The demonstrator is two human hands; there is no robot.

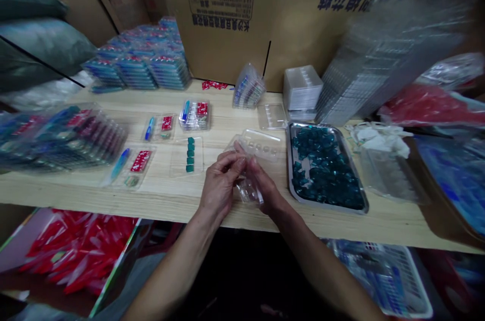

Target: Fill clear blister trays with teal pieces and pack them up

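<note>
My left hand (220, 182) and my right hand (268, 187) meet near the front of the table, both closed on a clear plastic tray (249, 192) with moulded hollows. The left thumb and fingers pinch its upper part, while the right hand grips its right side. Just behind them lies another clear tray (261, 143) with a row of hollows. To the left of my hands a clear tray (178, 160) holds a column of dark green cubes (190, 155). On my right, a metal tray (291, 169) carries a heap of dark green pieces (326, 169).
Filled packs with blue pens (121, 164) lie at left, beside stacked packs (76, 134). More stacks (151, 68) stand at back left. Clear tray stacks (303, 88) lean by a large carton (227, 43). Below are a box of red packets (79, 245) and a white basket (413, 270).
</note>
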